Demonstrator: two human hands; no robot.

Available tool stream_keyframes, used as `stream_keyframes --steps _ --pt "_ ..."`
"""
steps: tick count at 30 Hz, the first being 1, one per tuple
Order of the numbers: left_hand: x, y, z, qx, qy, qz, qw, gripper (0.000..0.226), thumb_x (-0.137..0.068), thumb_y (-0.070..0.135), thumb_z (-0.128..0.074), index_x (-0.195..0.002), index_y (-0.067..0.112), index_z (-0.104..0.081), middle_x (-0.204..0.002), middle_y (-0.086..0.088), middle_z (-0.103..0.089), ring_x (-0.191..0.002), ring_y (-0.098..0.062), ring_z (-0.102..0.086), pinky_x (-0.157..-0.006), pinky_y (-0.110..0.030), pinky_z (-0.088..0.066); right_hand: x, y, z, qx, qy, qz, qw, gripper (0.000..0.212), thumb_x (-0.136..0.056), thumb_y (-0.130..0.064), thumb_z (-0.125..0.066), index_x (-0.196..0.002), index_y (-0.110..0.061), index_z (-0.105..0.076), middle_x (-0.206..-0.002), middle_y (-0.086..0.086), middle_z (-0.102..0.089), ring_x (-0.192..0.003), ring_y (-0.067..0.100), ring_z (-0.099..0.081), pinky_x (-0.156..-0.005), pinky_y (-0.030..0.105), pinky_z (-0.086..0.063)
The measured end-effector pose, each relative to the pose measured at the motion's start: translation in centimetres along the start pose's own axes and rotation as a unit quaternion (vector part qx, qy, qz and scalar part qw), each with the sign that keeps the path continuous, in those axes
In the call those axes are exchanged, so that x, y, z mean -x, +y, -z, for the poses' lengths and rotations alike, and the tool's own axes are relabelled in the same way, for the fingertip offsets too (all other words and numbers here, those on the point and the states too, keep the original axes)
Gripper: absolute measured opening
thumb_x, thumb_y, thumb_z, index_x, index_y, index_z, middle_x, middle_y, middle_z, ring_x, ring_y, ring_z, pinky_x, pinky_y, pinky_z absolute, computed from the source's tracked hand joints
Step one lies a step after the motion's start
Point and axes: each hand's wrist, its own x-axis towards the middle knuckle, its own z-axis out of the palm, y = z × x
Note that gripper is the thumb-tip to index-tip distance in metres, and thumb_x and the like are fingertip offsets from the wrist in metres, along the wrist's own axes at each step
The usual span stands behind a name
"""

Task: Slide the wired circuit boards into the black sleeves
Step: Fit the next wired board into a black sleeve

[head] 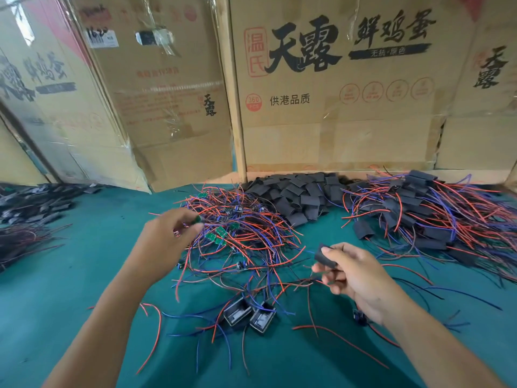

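Circuit boards (221, 233) lie tangled beside the left hand (170, 236), whose grip is pinched on one green board (198, 219); a black sleeve (326, 257) is pinched in the right hand (361, 278), mouth apparently kept clear for insertion.

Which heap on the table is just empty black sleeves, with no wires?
The middle heap of black sleeves, against the cardboard boxes. The tangled pile of wired boards left of it and the right-hand heap both show red and blue wires.
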Motion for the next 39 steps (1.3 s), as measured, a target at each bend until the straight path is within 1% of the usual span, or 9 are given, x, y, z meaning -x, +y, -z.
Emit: stream_keyframes --steps 4,7,9,15,23,28,33,35,39 --pt "0.1 1.5 -1.2 0.243 0.024 0.056 0.968 0.009 -0.096 0.016 -0.065 -0.097 0.023 -0.071 -0.084 0.005 -0.072 -0.073 -0.007 -0.060 -0.075 -0.023 -0.049 0.0 0.1 0.0 0.010 -0.003 -0.005 1.000 0.017 -0.099 -0.016 -0.054 -0.105 0.000 -0.051 -0.079 0.017 -0.071 -0.053 0.018 -0.053 -0.045 0.026 -0.035" --pt "0.0 2.8 -2.7 0.482 -0.016 0.084 0.872 0.018 -0.092 0.018 -0.062 -0.107 0.010 -0.069 -0.084 -0.002 -0.069 -0.072 -0.013 -0.058 -0.070 -0.022 -0.051 0.0 0.0 0.0 0.017 -0.003 -0.008 1.000 0.013 -0.099 -0.016 -0.054 -0.099 -0.003 -0.051 -0.079 0.017 -0.071 -0.053 0.019 -0.052 -0.046 0.027 -0.035" --pt "-0.1 3.4 -4.0 0.564 -0.056 0.095 0.819 0.025 -0.091 0.017 -0.061 -0.114 0.010 -0.069 -0.083 -0.002 -0.066 -0.070 -0.013 -0.058 -0.067 -0.021 -0.052 0.0 0.0 0.0 0.023 -0.006 -0.009 1.000 0.014 -0.099 -0.016 -0.054 -0.099 -0.002 -0.052 -0.079 0.017 -0.071 -0.054 0.020 -0.052 -0.046 0.028 -0.036" --pt "1.4 3.8 -8.0 0.640 -0.129 0.164 0.740 0.040 -0.093 0.011 -0.057 -0.131 0.015 -0.065 -0.086 -0.005 -0.062 -0.075 -0.014 -0.062 -0.072 -0.024 -0.055 -0.1 0.1 0.3 0.035 -0.005 -0.002 0.999 0.025 -0.098 -0.017 -0.055 -0.106 0.007 -0.053 -0.080 0.017 -0.070 -0.057 0.020 -0.053 -0.048 0.028 -0.037" --pt "2.4 4.8 -8.7 0.640 -0.149 0.256 0.709 0.022 -0.095 0.004 -0.053 -0.113 0.000 -0.066 -0.088 -0.015 -0.066 -0.074 -0.018 -0.065 -0.068 -0.023 -0.058 0.0 0.1 0.2 0.040 0.010 -0.001 0.999 0.025 -0.098 -0.014 -0.055 -0.108 0.009 -0.051 -0.079 0.017 -0.069 -0.055 0.020 -0.053 -0.047 0.027 -0.036" --pt "2.5 5.4 -9.2 0.700 -0.096 0.349 0.615 0.017 -0.098 0.015 -0.053 -0.106 0.002 -0.059 -0.083 -0.009 -0.062 -0.064 -0.012 -0.061 -0.060 -0.020 -0.057 -0.2 0.4 -0.1 0.069 0.020 0.020 0.997 0.015 -0.097 -0.015 -0.057 -0.099 -0.001 -0.052 -0.075 0.016 -0.071 -0.053 0.021 -0.053 -0.045 0.026 -0.034" --pt "2.3 5.2 -9.1 0.779 -0.022 0.346 0.523 0.018 -0.094 0.016 -0.058 -0.108 0.004 -0.055 -0.084 -0.012 -0.068 -0.068 -0.013 -0.067 -0.065 -0.019 -0.059 -0.6 0.8 0.3 0.092 0.020 0.027 0.995 0.019 -0.096 -0.018 -0.058 -0.099 0.000 -0.052 -0.077 0.015 -0.073 -0.054 0.020 -0.055 -0.043 0.026 -0.036" --pt "2.3 5.2 -9.0 0.779 -0.037 0.318 0.540 0.024 -0.089 0.017 -0.061 -0.105 -0.002 -0.063 -0.095 -0.014 -0.072 -0.075 -0.013 -0.071 -0.068 -0.020 -0.059 -0.7 1.0 0.4 0.096 0.019 0.027 0.995 0.020 -0.096 -0.019 -0.058 -0.100 0.000 -0.052 -0.077 0.015 -0.073 -0.054 0.020 -0.056 -0.043 0.025 -0.037" --pt "2.7 5.2 -9.2 0.712 -0.100 0.261 0.644 0.023 -0.089 0.021 -0.060 -0.096 0.007 -0.077 -0.102 -0.007 -0.072 -0.078 -0.011 -0.067 -0.073 -0.021 -0.058 -0.8 1.1 0.6 0.097 0.020 0.030 0.995 0.019 -0.096 -0.019 -0.059 -0.099 -0.001 -0.053 -0.077 0.015 -0.073 -0.055 0.020 -0.057 -0.043 0.025 -0.037"
